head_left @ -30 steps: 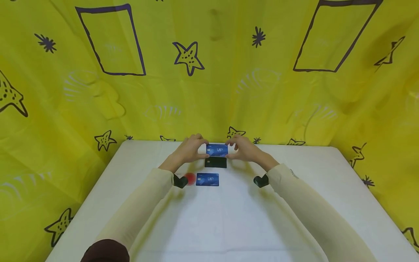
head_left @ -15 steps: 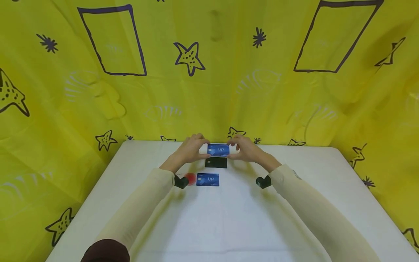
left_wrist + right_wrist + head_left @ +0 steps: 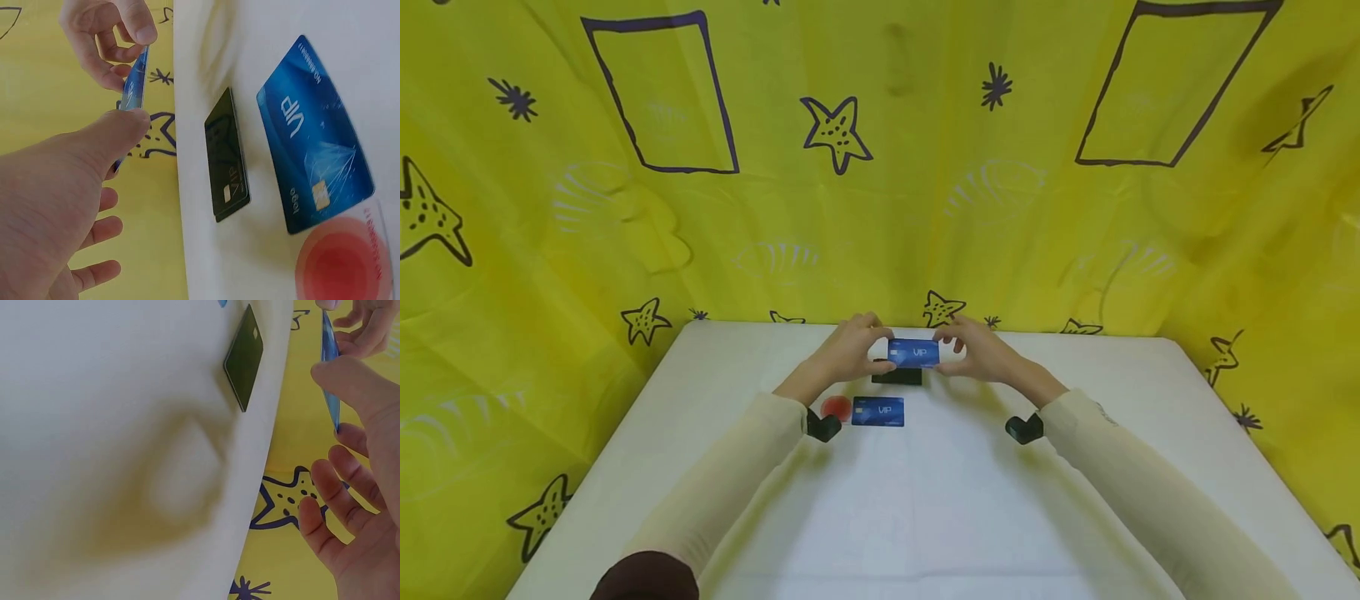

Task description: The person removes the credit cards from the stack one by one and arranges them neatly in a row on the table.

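Both hands hold a blue VIP card [image 3: 913,353] above the far part of the table. My left hand [image 3: 847,350] pinches its left end between thumb and forefinger, and my right hand [image 3: 979,350] pinches the right end. In the left wrist view the held card [image 3: 134,90] stands nearly edge-on, clear of the tabletop. Below it lies a dark VIP card [image 3: 225,156], whose doubled edge suggests a stack; the held card hides its upper part in the head view. Nearer lies a second blue VIP card [image 3: 877,412], beside a pale card with a red circle [image 3: 836,407].
A white table [image 3: 917,508] spreads out under the arms. Yellow curtain [image 3: 880,217] printed with stars hangs behind its far edge and along both sides. Dark wrist-worn pieces [image 3: 1024,429] jut out below the cuffs. A dark round shape [image 3: 646,575] shows at the bottom left.
Both hands have moved the held blue card to the right and slightly down in the head view, so it now overlaps the dark card. The cards on the table have stayed put.
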The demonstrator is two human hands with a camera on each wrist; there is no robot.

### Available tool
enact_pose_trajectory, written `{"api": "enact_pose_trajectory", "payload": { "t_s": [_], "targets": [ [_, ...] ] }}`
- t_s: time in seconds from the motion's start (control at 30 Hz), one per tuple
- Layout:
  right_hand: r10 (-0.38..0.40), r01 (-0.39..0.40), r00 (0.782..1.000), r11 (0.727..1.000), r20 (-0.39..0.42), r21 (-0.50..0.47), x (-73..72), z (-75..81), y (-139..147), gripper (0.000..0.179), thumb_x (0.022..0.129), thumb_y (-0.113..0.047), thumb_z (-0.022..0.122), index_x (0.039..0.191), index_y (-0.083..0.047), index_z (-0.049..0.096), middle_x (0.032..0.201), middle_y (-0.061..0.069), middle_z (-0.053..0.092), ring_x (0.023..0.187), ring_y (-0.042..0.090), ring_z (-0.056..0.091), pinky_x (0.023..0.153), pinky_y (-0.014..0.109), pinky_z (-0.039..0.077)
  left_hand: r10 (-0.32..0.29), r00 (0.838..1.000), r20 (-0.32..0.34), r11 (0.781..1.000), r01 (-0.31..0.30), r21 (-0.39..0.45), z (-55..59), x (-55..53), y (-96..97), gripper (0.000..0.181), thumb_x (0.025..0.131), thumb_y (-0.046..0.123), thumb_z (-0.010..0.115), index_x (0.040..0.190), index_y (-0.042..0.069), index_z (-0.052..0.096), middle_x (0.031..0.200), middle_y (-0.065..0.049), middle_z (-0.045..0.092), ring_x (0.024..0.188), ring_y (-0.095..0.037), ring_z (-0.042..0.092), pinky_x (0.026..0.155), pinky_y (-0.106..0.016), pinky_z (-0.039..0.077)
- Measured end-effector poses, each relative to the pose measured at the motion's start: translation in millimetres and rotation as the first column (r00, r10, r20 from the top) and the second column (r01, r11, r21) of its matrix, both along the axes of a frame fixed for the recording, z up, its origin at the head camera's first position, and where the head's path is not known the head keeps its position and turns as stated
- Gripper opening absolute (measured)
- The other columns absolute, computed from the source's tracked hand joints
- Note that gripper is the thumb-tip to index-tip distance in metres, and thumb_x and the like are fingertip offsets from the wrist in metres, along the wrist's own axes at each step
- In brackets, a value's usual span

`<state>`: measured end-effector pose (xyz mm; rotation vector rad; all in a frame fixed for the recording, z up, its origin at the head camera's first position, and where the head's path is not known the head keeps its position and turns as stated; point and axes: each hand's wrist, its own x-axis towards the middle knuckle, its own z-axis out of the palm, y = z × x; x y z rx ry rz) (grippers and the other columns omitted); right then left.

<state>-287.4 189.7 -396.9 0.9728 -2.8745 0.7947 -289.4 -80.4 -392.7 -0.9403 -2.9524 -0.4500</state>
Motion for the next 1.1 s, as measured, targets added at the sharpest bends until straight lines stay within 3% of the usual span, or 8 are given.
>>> {"api": "enact_pose_trajectory", "payload": {
  "t_s": [0.2, 0.43, 0.77, 1.1],
  "targets": [
    [0.02, -0.021, 1.0, 1.0, -0.018, -0.022, 6.3, -3.4, 12, 0.044, 0.084, -0.024, 0.084, 0.122, -0.005, 0.071, 0.108, 0.013, 0.064, 0.093, 0.026, 0.061, 0.077, 0.039, 0.052, -0.056, 0.998, -0.043, 0.998, 0.056, 0.013, -1.6, 5.7, 5.5, 0.051, 0.089, 0.038, 0.081, 0.13, 0.01, 0.07, 0.125, -0.011, 0.061, 0.115, -0.028, 0.056, 0.104, -0.046, 0.045],
    [0.03, -0.031, 1.0, 0.999, -0.008, -0.031, 13.4, -9.0, 22, 0.043, 0.084, -0.022, 0.085, 0.122, -0.006, 0.071, 0.111, 0.014, 0.064, 0.093, 0.024, 0.061, 0.077, 0.037, 0.052, -0.073, 0.997, -0.027, 0.997, 0.073, 0.008, -8.3, 9.3, 13.1, 0.053, 0.088, 0.042, 0.081, 0.13, 0.011, 0.07, 0.127, -0.01, 0.06, 0.118, -0.027, 0.054, 0.104, -0.045, 0.044],
    [0.018, -0.017, 1.0, 0.999, 0.008, -0.051, 29.3, -16.2, 38, 0.044, 0.083, -0.023, 0.086, 0.122, -0.008, 0.072, 0.112, 0.014, 0.065, 0.092, 0.022, 0.06, 0.071, 0.033, 0.052, -0.124, 0.99, -0.062, 0.992, 0.126, 0.03, -18.5, 18.8, 24.9, 0.053, 0.087, 0.044, 0.081, 0.127, 0.011, 0.071, 0.124, -0.009, 0.061, 0.115, -0.025, 0.054, 0.098, -0.046, 0.046],
    [0.009, -0.007, 1.0, 0.998, 0.028, -0.064, 39.5, -23.0, 45, 0.043, 0.083, -0.024, 0.086, 0.122, -0.01, 0.072, 0.111, 0.009, 0.065, 0.092, 0.021, 0.059, 0.071, 0.033, 0.051, -0.135, 0.988, -0.071, 0.99, 0.137, 0.026, -25.3, 27.9, 29.2, 0.054, 0.087, 0.047, 0.079, 0.128, 0.012, 0.072, 0.122, -0.006, 0.061, 0.11, -0.022, 0.055, 0.095, -0.043, 0.046]
  ]
}}
